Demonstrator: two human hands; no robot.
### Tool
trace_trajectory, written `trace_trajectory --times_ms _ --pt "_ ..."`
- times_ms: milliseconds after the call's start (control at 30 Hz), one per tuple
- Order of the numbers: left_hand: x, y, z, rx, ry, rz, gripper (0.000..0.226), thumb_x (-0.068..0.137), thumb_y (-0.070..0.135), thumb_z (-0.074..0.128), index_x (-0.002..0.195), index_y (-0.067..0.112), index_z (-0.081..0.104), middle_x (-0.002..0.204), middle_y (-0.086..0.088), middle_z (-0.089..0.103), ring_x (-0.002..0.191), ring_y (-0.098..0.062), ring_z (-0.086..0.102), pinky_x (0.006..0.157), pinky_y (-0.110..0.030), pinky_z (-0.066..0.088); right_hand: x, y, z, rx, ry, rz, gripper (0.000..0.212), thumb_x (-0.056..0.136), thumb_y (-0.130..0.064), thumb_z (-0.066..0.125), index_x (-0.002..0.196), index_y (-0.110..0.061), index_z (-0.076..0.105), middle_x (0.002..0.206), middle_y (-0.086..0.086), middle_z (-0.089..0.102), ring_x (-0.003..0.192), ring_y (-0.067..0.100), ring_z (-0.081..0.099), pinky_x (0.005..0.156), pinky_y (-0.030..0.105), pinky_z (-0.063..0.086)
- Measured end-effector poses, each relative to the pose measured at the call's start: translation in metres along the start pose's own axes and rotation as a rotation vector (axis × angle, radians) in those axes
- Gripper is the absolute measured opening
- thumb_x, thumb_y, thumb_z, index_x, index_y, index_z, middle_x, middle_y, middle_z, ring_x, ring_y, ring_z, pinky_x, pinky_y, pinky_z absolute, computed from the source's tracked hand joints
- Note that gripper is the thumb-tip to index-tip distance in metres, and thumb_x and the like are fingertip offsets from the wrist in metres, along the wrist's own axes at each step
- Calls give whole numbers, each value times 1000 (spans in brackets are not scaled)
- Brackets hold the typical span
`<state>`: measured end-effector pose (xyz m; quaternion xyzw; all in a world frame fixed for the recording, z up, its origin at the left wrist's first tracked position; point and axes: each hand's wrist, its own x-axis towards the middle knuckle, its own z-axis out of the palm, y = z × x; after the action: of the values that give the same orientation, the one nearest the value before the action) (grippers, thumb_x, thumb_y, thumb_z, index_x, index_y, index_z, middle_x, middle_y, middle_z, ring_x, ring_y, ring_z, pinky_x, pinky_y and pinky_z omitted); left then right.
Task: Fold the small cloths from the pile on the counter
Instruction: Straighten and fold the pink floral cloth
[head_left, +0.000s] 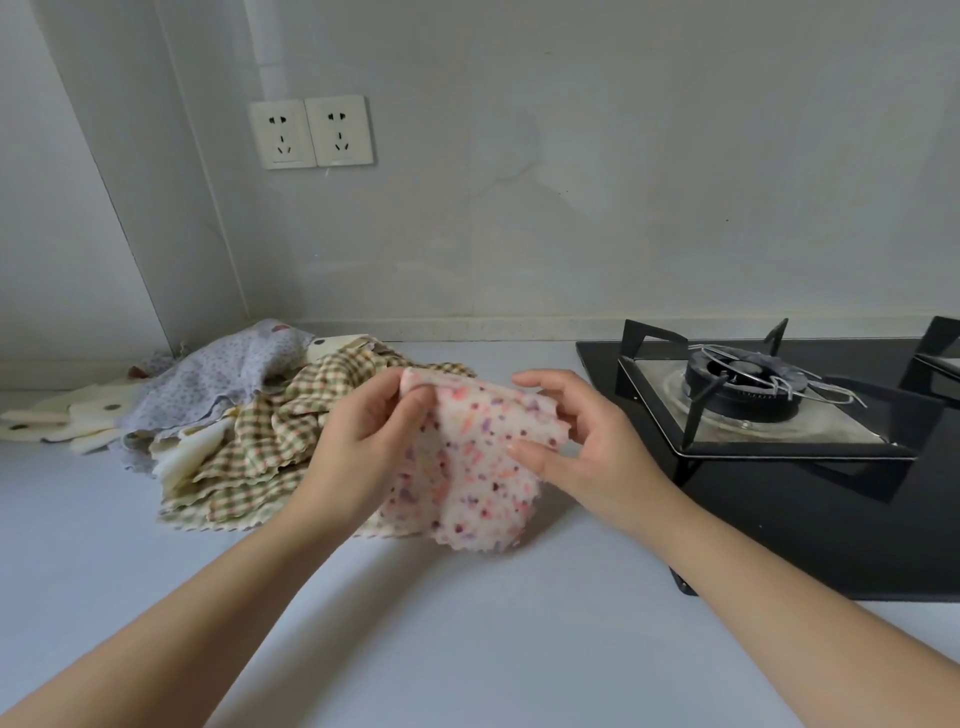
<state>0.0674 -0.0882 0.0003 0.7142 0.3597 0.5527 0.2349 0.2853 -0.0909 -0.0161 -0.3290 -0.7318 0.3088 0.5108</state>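
Head view: left hand (363, 431) pinches the speckled pink cloth's (483, 467) top corner and right hand (587, 441) grips its right edge. The pile (249, 415) lies just left, the stove (779, 415) right, and bare counter (467, 623) spreads near.
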Motion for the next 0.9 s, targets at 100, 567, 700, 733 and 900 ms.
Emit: trace_trajectory --times_ms 100,567,700,733,900 --pt "1 -2 -2 -58 18 -62 31 92 31 47 73 7 45 65 10 37 63 -7 34 58 -22 29 2 2 1 18 79 -46 44 81 -4 75 110 -33 60 81 -12 60 82 6 56 77 17 46" --pt "-2 13 0 476 -30 223 12 83 15 72 87 18 61 73 20 57 72 13 53 64 -3 37 4 4 -1 9 139 -113 23 80 -25 73 97 -33 59 88 -3 64 83 18 62 76 32 52" --pt "0 8 3 18 -19 -58 9 94 9 57 85 11 56 60 13 54 53 -1 49 52 -11 39 7 9 -1 276 -27 139 41 85 -54 55 119 -31 57 97 -11 69 94 7 64 86 29 49" --pt "0 6 4 -89 -16 -126 12 96 6 52 85 10 55 58 12 52 51 -2 47 49 -13 40 8 11 -1 338 -63 224 44 85 -57 55 121 -32 59 111 -7 69 108 12 64 95 35 47" --pt "-1 -1 7 -138 -41 -218 23 96 -5 41 82 8 54 63 4 51 53 -10 46 46 -21 42 4 11 7 440 -165 447 23 88 -31 61 102 -13 67 89 -5 75 84 9 70 79 26 51"
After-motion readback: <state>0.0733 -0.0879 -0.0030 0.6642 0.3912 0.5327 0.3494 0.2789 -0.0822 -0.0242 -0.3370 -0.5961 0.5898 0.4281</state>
